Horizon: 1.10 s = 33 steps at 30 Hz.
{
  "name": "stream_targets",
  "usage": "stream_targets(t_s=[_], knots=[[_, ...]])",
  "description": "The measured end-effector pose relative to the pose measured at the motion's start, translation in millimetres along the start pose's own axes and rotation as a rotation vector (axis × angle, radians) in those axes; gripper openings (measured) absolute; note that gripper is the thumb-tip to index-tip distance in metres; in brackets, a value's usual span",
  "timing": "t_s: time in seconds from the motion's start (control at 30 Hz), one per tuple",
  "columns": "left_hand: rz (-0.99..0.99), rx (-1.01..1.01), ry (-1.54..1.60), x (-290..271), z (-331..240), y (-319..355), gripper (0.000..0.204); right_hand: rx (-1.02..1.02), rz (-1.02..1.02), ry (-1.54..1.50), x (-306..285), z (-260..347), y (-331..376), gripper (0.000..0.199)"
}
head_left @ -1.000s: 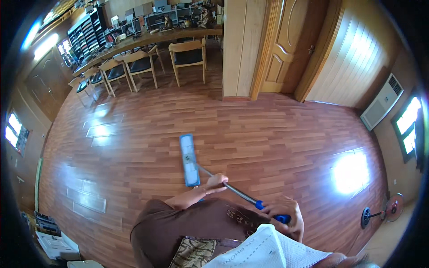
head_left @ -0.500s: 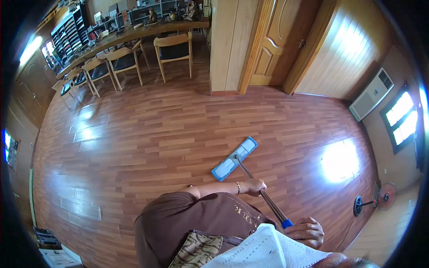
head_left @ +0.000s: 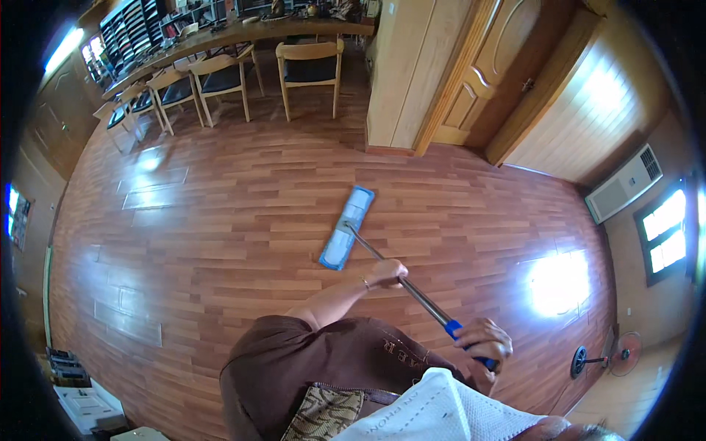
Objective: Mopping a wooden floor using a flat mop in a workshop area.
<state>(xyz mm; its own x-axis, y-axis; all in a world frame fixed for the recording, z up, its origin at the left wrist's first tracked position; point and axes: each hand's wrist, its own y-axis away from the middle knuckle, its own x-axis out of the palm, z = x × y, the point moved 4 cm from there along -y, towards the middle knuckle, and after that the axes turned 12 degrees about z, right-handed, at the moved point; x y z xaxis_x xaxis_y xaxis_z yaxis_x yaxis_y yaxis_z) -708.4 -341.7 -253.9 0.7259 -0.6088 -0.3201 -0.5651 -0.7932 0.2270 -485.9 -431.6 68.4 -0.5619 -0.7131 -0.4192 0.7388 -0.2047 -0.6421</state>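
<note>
Ahead-left of the nearer left hand [head_left: 387, 273], a blue-and-white rectangular mop head [head_left: 343, 239] lies on reddish-brown plank floor [head_left: 243, 250], long axis slanting away rightward; that hand wraps its silvery metal pole [head_left: 425, 298], the right hand [head_left: 484, 340] its blue grip [head_left: 453, 328].

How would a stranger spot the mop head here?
On the brown floor, follow the metal pole beyond the hands. At its end lies the mop head: a flat, narrow rectangle whose blue stands out from the surrounding brown.
</note>
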Motion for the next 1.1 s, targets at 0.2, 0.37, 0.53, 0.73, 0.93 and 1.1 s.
stream_targets(t_s=[0.2, 0.37, 0.53, 0.73, 0.93, 1.1], knots=[[-0.457, -0.19, -0.43, -67, 28, 77, 0.011, 0.238, 0.153, -0.039, 31, -58, -44, 0.018], [-0.828, -0.21, -0.502, -55, 83, 159, 0.011, 0.158, 0.298, -0.4, 62, -106, -63, 0.024], [-1.102, -0.429, -0.442, -35, 111, 248, 0.033, 0.06, 0.391, -0.469, 100, -127, -89, 0.03], [-1.391, -0.578, -0.298, 21, 119, 335, 0.032, 0.065, 0.623, -0.774, 152, -129, -135, 0.029], [-1.811, -0.36, 0.205, 92, 178, 409, 0.029, 0.178, 0.913, -1.029, 207, -130, -162, 0.029], [-1.455, -0.907, -0.162, 59, 108, 414, 0.019, 0.293, 0.903, -1.008, 224, -165, -168, 0.025]])
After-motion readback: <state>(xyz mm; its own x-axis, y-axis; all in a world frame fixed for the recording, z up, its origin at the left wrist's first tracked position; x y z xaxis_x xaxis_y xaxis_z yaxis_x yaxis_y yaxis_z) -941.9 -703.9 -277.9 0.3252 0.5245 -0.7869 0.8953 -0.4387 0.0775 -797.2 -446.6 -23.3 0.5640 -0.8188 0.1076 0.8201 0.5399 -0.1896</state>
